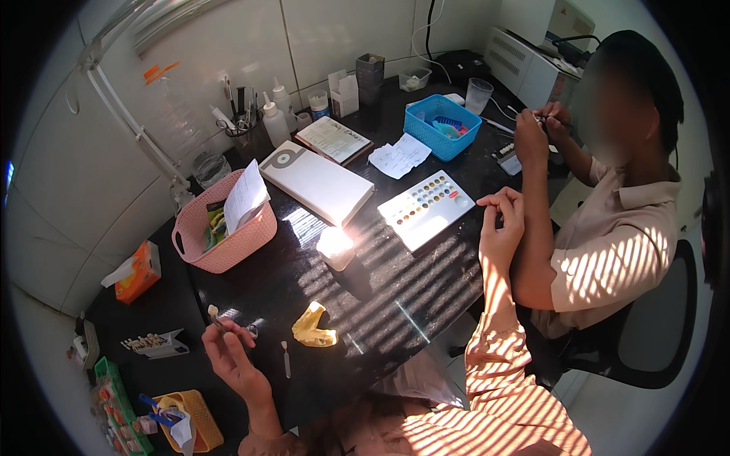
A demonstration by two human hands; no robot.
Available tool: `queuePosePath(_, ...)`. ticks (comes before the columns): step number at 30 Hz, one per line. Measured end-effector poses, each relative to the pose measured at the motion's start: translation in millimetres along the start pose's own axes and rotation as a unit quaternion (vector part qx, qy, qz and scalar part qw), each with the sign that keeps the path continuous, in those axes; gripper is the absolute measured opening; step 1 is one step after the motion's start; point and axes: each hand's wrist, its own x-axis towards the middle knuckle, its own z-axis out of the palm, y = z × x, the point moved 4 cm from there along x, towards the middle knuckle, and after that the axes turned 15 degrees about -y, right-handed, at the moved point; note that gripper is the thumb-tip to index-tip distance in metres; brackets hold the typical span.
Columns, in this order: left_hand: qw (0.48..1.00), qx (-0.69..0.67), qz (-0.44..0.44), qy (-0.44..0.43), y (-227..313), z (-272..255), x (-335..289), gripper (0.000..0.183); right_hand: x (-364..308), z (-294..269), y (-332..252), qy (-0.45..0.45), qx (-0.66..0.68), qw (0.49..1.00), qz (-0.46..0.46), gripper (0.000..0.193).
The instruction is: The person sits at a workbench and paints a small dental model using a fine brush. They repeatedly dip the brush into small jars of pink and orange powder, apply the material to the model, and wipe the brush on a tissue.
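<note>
My left hand (234, 357) is raised over the dark table at the lower left, its fingers closed around a small holder with a tooth-shaped piece (214, 311) at its tip. To its right lie a yellow dental cast (313, 327) and a tooth-coloured tab on a short handle (287, 360). My right hand (503, 216) reaches out beside the right edge of a white palette (414, 237) with rows of coloured wells. Its fingers are bent and apart, and I see nothing between them. Between my hands, a small white container (335, 249) glares in the sunlight.
A co-worker (616, 220) sits close on the right, both hands raised around a small object. A pink basket (236, 247), a white box (319, 182) and a blue basket (437, 137) stand farther back. A tooth shade guide (156, 344) and a tissue box (138, 272) are at the left.
</note>
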Motion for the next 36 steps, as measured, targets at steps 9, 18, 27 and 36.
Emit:
queuePosePath(9, 1.000, -0.021, 0.014, -0.001, 1.8, 1.3, 1.4, 0.018, -2.2, 6.2, 8.9, -0.027, -0.014, 1.000, 0.002, 0.013)
queuePosePath(18, 0.999, -0.033, 0.012, -0.009, 3.3, 0.7, 1.7, 0.016, -2.9, 11.8, 15.3, -0.050, -0.029, 0.998, 0.031, 0.013)
queuePosePath(27, 0.999, -0.030, 0.012, -0.012, 2.6, -0.2, 1.4, 0.017, -4.6, 17.0, 25.9, -0.078, -0.036, 0.995, 0.040, 0.009)
queuePosePath(36, 0.999, -0.036, 0.010, -0.010, 2.9, 0.4, 1.3, 0.017, -4.3, 16.1, 23.3, -0.078, 0.008, 0.995, 0.068, 0.009)
